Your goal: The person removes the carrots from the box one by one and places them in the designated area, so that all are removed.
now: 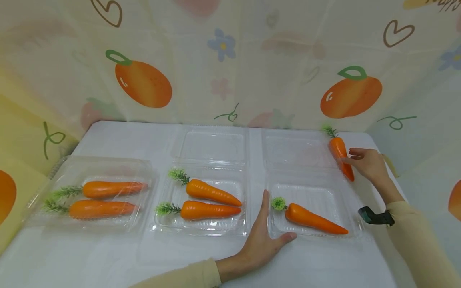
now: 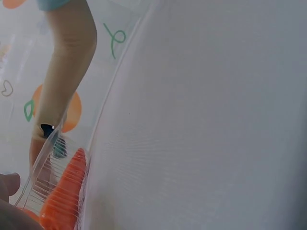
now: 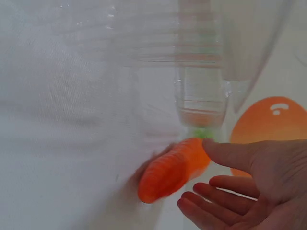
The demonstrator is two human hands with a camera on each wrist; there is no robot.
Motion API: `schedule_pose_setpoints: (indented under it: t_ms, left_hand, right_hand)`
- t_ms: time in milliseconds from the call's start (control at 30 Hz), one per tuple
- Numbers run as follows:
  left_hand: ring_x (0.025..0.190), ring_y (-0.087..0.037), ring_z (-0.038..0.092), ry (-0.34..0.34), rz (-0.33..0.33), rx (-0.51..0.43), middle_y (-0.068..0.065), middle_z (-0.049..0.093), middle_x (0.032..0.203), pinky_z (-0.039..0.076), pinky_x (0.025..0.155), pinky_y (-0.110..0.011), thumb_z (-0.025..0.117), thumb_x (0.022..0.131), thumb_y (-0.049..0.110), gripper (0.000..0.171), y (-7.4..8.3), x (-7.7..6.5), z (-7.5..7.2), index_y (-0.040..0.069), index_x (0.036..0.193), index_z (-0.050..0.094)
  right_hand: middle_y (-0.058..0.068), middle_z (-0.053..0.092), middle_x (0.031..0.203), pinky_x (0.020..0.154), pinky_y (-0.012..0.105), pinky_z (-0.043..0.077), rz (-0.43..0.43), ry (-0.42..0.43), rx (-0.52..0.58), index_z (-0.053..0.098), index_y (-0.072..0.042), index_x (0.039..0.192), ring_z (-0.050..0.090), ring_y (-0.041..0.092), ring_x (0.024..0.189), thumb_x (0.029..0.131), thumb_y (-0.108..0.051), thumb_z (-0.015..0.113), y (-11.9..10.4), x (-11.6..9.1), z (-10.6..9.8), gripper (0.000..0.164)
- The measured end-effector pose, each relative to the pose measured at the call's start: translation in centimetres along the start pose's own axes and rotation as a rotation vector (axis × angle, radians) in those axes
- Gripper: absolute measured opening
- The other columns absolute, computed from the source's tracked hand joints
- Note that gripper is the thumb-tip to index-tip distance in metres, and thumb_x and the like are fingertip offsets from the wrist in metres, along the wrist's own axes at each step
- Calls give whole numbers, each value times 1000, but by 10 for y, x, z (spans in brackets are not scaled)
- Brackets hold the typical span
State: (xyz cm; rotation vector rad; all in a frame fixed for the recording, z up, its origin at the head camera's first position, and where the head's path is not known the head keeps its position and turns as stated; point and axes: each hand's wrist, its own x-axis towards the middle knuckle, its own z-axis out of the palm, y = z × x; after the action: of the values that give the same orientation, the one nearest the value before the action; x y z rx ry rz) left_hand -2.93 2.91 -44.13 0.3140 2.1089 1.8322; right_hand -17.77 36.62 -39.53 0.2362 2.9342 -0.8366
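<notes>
An orange carrot [image 1: 339,150] with a green leafy top lies at the far right of the table. My right hand [image 1: 367,163] is at its side; the thumb overlaps the carrot, and in the right wrist view the other fingers are spread apart from the carrot [image 3: 175,170]. Nearer me, an open clear plastic box [image 1: 306,188] contains a single carrot [image 1: 313,219]. My left hand [image 1: 258,244] has its thumb and fingers spread around the near left corner of that box, fingers along its left side.
A second open clear box [image 1: 201,231] in the middle bears two carrots, its lid [image 1: 212,146] folded back. At left, a closed box [image 1: 104,162] has two more inside. Behind the white table [image 1: 317,266] hangs a fruit-printed curtain [image 1: 252,80].
</notes>
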Motion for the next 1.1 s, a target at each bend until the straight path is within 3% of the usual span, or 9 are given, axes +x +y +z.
schedule_pose_setpoints:
  t_ms: [133, 400, 467, 533, 667, 900, 1100]
  left_hand:
    - [149, -16, 10, -16, 24, 15, 5, 3, 164, 13, 120, -47, 76, 86, 30, 107, 0, 1, -1, 21, 159, -1]
    - [150, -16, 10, -28, 25, 31, 7, 3, 164, 13, 120, -48, 76, 86, 29, 106, -1, 1, -2, 22, 159, 0]
    - [150, -16, 10, -25, 27, 31, 6, 4, 164, 13, 120, -48, 76, 86, 29, 106, -1, 1, -2, 22, 159, 0]
    - [150, -16, 10, -23, 30, 27, 6, 4, 164, 13, 120, -48, 76, 86, 29, 106, -1, 1, -2, 22, 159, 0]
    - [150, -16, 10, -17, 35, 22, 5, 4, 164, 12, 120, -48, 76, 86, 28, 105, -2, 1, -2, 21, 159, 1]
    - [150, -17, 10, 1, 43, 28, 4, 5, 164, 13, 120, -48, 76, 86, 26, 105, -1, 1, 1, 18, 159, 1]
    - [149, -16, 10, 3, 37, 34, 4, 5, 164, 13, 120, -46, 77, 86, 24, 105, 0, 1, 2, 18, 159, 1]
  right_hand:
    - [37, 54, 127, 91, 57, 50, -13, -8, 22, 48, 15, 134, 55, 49, 112, 98, -29, 59, -8, -10, -3, 58]
    - [35, 59, 120, 83, 54, 56, -115, 32, -68, 53, 13, 131, 61, 48, 105, 97, -27, 61, -7, -24, -5, 52]
    - [35, 59, 121, 80, 47, 58, -140, 34, -53, 53, 14, 131, 61, 49, 105, 97, -25, 62, -7, -27, -6, 52]
    - [35, 60, 120, 75, 32, 60, -165, 37, -35, 53, 14, 130, 62, 49, 104, 96, -24, 63, -9, -31, -8, 51]
    - [35, 59, 121, 64, 9, 52, -192, 34, -8, 53, 14, 131, 62, 49, 104, 97, -22, 63, -16, -41, -10, 51]
    - [30, 62, 120, 66, -2, 41, -280, 57, 13, 58, 9, 130, 61, 48, 105, 92, -20, 69, -29, -62, -10, 49]
    - [28, 62, 123, 68, -2, 43, -295, 30, 23, 60, 6, 129, 60, 46, 108, 89, -24, 74, -36, -79, -6, 52]
